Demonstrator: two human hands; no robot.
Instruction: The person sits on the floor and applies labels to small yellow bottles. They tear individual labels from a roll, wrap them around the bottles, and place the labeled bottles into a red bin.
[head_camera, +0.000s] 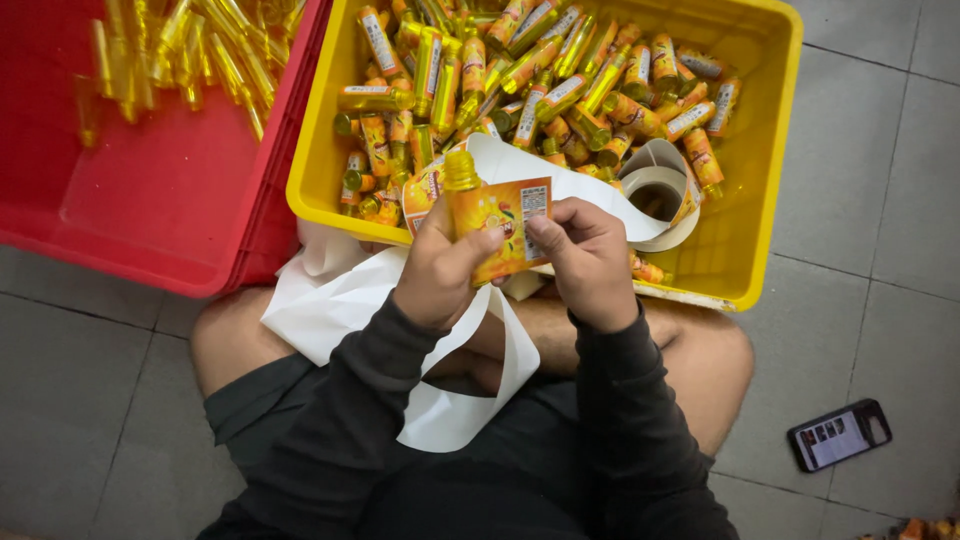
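Note:
My left hand (438, 268) grips a small yellow bottle (462, 185) upright in front of me. My right hand (585, 258) presses an orange printed label (508, 225) onto the bottle's side. A long strip of white backing paper (455, 400) trails from the hands down over my lap. The label roll (655, 190) lies in the yellow crate (745, 240) just beyond my right hand, among several labelled orange bottles (560, 90).
A red crate (160, 200) at the left holds several unlabelled yellow bottles (190, 50). I sit cross-legged on a grey tiled floor. A phone (838, 434) lies on the floor at the right.

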